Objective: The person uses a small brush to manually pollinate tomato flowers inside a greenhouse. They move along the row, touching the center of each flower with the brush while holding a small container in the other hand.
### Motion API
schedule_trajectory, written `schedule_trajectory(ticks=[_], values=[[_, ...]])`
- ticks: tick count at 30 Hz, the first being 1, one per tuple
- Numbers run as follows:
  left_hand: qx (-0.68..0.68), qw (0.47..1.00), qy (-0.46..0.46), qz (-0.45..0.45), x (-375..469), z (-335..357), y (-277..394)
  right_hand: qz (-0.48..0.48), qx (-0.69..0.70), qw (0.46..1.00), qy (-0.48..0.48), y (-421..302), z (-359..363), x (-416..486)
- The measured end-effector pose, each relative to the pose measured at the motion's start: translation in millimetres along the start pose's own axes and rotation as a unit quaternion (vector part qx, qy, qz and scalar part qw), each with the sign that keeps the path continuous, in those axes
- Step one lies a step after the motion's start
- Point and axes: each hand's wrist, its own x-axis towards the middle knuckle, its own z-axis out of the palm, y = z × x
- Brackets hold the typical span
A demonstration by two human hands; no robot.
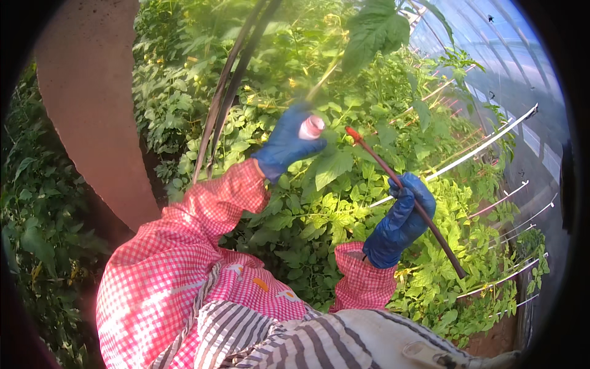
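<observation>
My left hand (286, 143), in a blue glove, is wrapped around a small pale pink-and-white container (311, 127) with an open round mouth. Its fingertips are blurred and meet a light green tomato stem (328, 74); whether they pinch it I cannot tell. My right hand (403, 221), also blue-gloved, grips a thin dark brown stick (433, 226) near its middle. The stick slants, and its red tip (353, 134) points up and left towards the container, apart from it. Tomato leaves (334, 168) lie below and between both hands.
Dense tomato plants (184, 101) with yellow flowers surround me. White rods (484, 143) cross the right side before the greenhouse film (530, 55). Dark straps (230, 87) hang near my left arm. A brown strip of ground or sheeting (92, 101) runs along the left.
</observation>
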Motion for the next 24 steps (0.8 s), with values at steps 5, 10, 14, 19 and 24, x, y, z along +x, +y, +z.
schedule_trajectory(ticks=[5, 10, 14, 19, 24], values=[[0.088, 0.996, 0.006, -0.009, -67.5, -14.3, -9.8, 0.018, 0.081, 0.996, 0.042, -11.0, -11.2, -31.1], [0.106, 0.992, -0.011, -0.066, -102.4, -15.4, 20.6, 0.040, 0.125, 0.991, 0.021, -19.8, -19.7, -38.7], [0.137, 0.986, -0.035, -0.092, -113.8, -9.5, 36.8, 0.037, 0.087, 0.995, -0.011, -17.6, -29.5, -52.0], [0.252, 0.967, -0.026, -0.036, -148.3, -13.0, 52.3, 0.081, 0.179, 0.980, -0.014, -28.2, -20.9, -65.7], [0.166, 0.984, 0.034, -0.055, -188.4, -16.8, 55.5, 0.142, 0.241, 0.958, 0.056, -51.3, -15.1, -81.7]])
